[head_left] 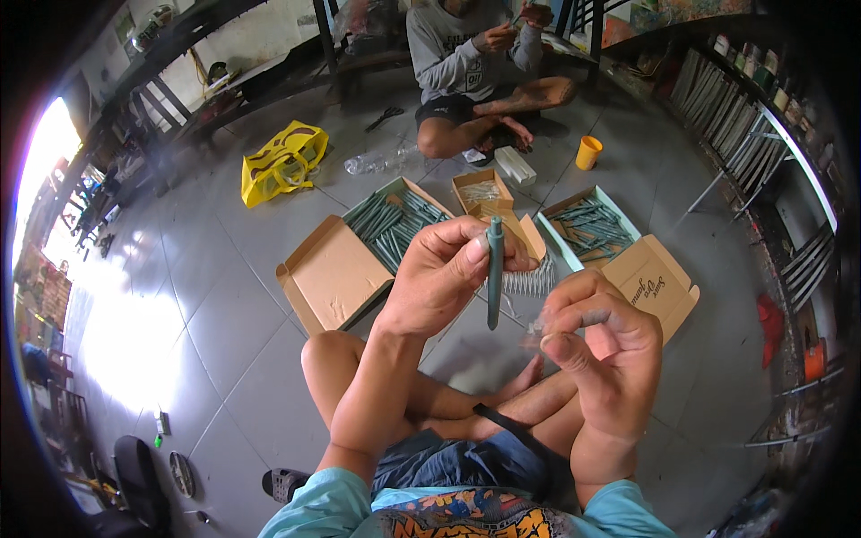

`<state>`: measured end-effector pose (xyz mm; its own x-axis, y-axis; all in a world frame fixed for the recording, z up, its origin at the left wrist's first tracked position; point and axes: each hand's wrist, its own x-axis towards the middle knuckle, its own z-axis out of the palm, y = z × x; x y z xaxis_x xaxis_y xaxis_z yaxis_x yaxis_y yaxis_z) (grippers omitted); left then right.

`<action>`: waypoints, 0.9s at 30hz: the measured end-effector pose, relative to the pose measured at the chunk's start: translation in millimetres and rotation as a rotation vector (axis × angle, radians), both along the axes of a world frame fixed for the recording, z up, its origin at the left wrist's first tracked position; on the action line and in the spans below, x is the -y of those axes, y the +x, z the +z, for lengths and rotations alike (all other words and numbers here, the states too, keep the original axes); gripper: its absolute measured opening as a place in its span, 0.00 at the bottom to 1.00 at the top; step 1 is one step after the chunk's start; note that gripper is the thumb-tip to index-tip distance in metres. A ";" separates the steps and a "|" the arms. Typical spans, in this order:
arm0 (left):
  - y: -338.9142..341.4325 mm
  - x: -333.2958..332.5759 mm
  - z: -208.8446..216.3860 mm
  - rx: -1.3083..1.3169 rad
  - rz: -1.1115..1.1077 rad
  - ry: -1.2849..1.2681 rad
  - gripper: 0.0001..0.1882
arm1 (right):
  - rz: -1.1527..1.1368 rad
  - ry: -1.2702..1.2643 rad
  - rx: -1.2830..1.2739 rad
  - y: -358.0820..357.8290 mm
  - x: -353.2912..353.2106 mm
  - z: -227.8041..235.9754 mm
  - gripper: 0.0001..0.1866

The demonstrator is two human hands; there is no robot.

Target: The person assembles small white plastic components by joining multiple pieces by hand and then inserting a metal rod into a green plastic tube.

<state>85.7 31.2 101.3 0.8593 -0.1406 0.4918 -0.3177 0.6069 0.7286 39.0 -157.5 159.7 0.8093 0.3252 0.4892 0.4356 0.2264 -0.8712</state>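
Note:
My left hand [439, 273] is closed round the upper part of a grey-green pen [494, 287], which stands nearly upright with its narrow end down. To its right, my right hand [603, 336] is raised with thumb and fingers pinched together. A small, pale, see-through piece [535, 330] shows at those fingertips, too blurred to name. Behind my hands, an open box [334, 278] holds many similar pens [395, 224]. A second open box [647, 287] on the right holds more pens [587, 224]. Between them, a row of clear, thin pieces [531, 280] lies partly hidden by my hands.
A small cardboard box [484, 179] with pale thin pieces stands between the pen boxes. Farther off are a yellow bag [282, 163], clear plastic [372, 162], scissors [386, 118], a white box [515, 165] and an orange cup [588, 152]. Another person [471, 72] sits opposite. Metal racks [771, 152] line the right side.

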 end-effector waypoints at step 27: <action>24.2 -26.3 -7.1 0.002 -0.048 -0.182 0.15 | 0.316 0.069 -0.104 35.3 -9.8 -14.5 0.08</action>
<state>109.8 57.5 94.2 0.8528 -0.0903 0.5143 -0.2859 0.7435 0.6046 74.3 -147.6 145.3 0.7206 0.5366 0.4391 0.2443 0.3962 -0.8851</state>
